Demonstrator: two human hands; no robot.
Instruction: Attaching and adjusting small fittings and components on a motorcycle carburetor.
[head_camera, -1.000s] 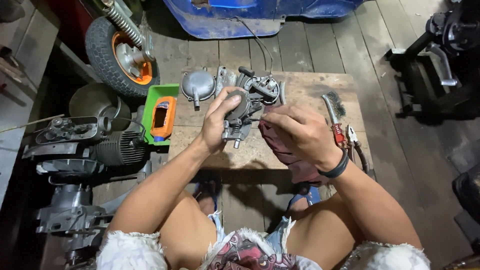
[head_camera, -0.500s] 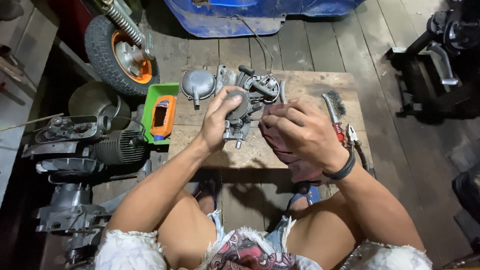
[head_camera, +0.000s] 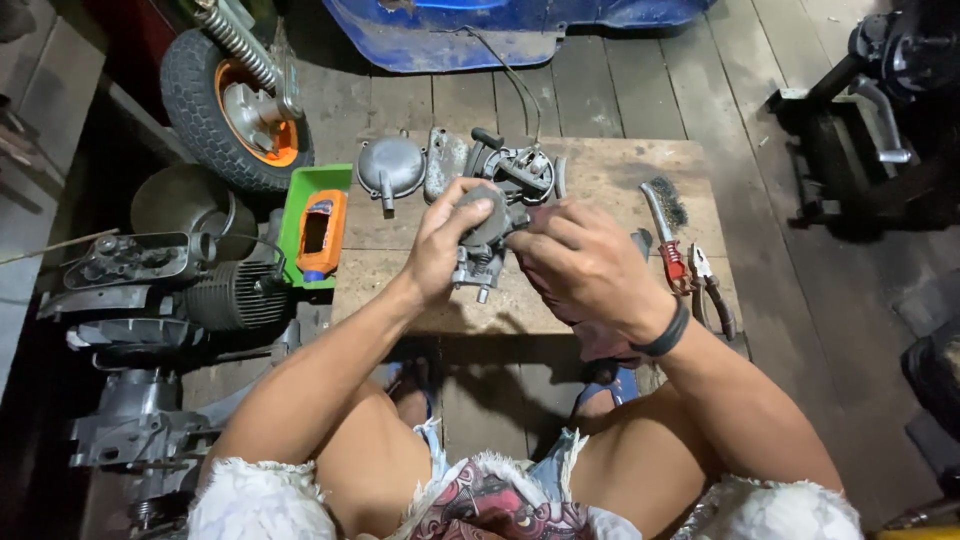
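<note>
left hand (head_camera: 445, 240): wrapped around a small grey metal carburettor (head_camera: 480, 245), fingers curled over its top, thumb side toward the body; held just above the desk
right hand (head_camera: 585, 265): fingers bunched, pinching a dark red rag (head_camera: 570, 310) against the carburettor's right side; black band on the wrist
carburettor: between both hands, over the middle of the desk, lower fittings poking out below the left hand
rag: hangs from the right hand down over the desk's near edge
desk (head_camera: 620, 165): low worn wooden board, on a plank floor, in front of the person's knees
second engine part (head_camera: 515, 170): dark metal assembly with a cable, just behind the hands, on the desk
round cover (head_camera: 390, 165): grey, domed, at the desk's back left, beside a flat oblong grey cover (head_camera: 443, 160)
wire brush (head_camera: 665, 225): red handle, right of the hands, lying on the desk
pliers (head_camera: 712, 290): dark handles, just right of the brush, near the desk's right edge
green tray (head_camera: 312, 225): left of the desk, holds an orange box
engine block (head_camera: 225, 295): finned, on the floor at left, well apart from the hands
small wheel (head_camera: 235, 100): orange rim, top left, on the floor
</note>
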